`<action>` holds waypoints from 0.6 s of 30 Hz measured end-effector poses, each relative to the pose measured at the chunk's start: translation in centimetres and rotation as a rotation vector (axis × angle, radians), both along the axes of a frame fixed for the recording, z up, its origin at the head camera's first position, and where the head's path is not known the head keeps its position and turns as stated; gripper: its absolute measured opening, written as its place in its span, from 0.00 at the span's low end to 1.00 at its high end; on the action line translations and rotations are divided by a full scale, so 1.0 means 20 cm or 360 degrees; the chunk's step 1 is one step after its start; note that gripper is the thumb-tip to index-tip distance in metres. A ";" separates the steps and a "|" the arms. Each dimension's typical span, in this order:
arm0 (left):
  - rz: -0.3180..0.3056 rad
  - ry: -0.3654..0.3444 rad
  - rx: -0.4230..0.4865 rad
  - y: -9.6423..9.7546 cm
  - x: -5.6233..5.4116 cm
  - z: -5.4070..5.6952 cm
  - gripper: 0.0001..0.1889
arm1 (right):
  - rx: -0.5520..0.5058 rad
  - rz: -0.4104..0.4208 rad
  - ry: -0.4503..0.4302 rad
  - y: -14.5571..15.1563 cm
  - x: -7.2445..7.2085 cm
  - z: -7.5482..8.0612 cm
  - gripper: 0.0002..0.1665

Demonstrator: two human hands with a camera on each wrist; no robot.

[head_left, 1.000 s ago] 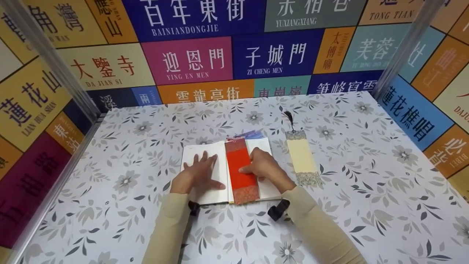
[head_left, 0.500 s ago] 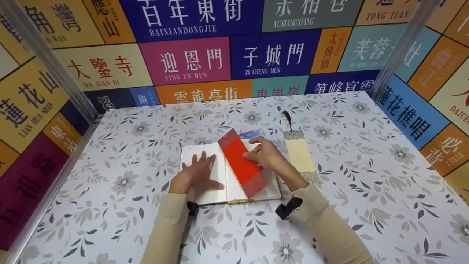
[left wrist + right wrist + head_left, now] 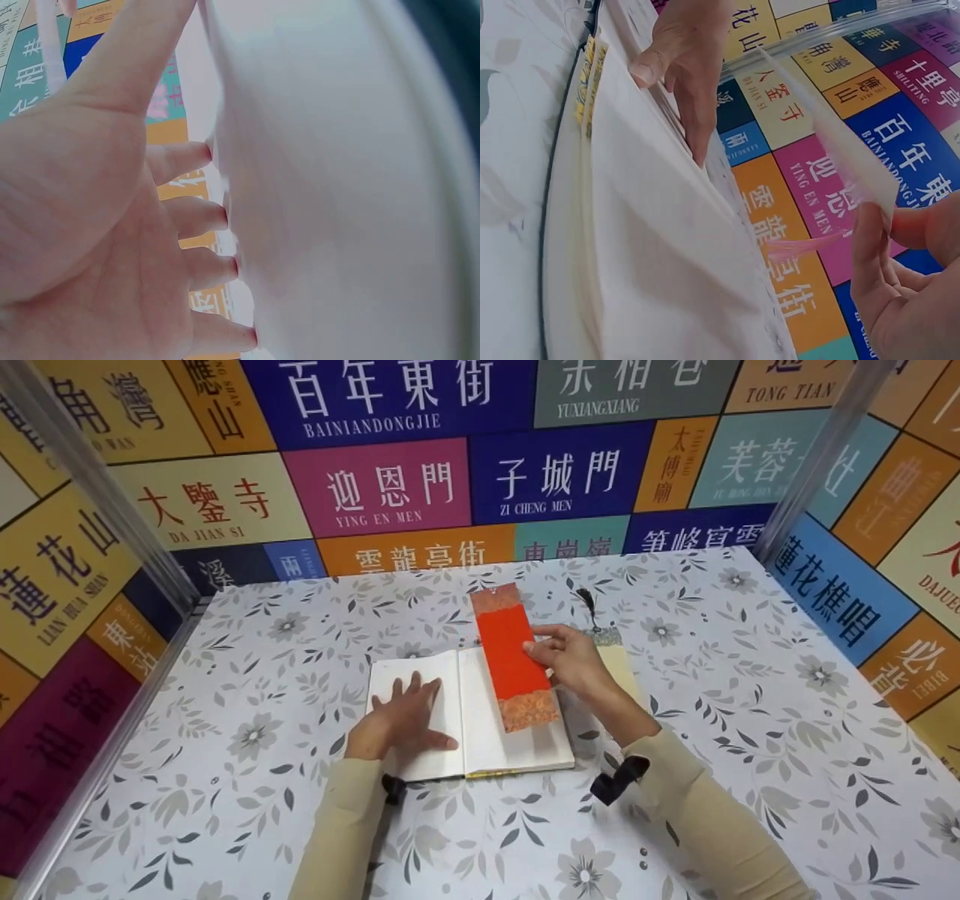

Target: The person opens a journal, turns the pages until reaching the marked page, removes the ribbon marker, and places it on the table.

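Note:
An open book [image 3: 491,739] with blank white pages lies on the table. My left hand [image 3: 405,716] rests on its left page with fingers spread; in the left wrist view the fingertips meet the paper. Above the right page, my right hand [image 3: 581,664] pinches a red bookmark [image 3: 514,649] by its right edge between thumb and fingers. The bookmark has patterned brownish ends and tilts slightly. A pink tassel [image 3: 806,246] hangs by it in the right wrist view. To the right lies a cream bookmark [image 3: 619,660] with patterned ends, partly hidden by my right hand and arm.
The cream bookmark's dark tassel [image 3: 587,601] points toward the back of the table. A white cloth [image 3: 225,795] with grey flowers and leaves covers the table. Colourful panels [image 3: 397,484] with large characters stand behind it, with clear strips [image 3: 817,457] at the corners.
The red bookmark has been lifted off the book's middle and moved up and right, turning on the way. My left hand stays on the left page.

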State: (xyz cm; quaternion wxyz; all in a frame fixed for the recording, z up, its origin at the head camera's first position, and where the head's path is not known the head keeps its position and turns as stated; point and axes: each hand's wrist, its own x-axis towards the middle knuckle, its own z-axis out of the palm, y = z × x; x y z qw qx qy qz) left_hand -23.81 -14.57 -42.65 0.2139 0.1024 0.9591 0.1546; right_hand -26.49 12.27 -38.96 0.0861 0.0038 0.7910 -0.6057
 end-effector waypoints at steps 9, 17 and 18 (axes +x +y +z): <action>-0.0026 -0.0005 -0.0046 0.00 -0.01 0.00 0.61 | 0.0129 -0.0109 0.0035 0.24 -0.07 0.11 0.26; -0.0004 -0.0020 -0.0021 0.00 0.00 0.00 0.61 | 0.0134 -0.0163 -0.0083 0.43 -0.16 0.17 0.30; 0.0003 -0.0020 -0.0016 0.00 0.00 0.00 0.61 | 0.0126 -0.0170 -0.0098 0.45 -0.17 0.17 0.31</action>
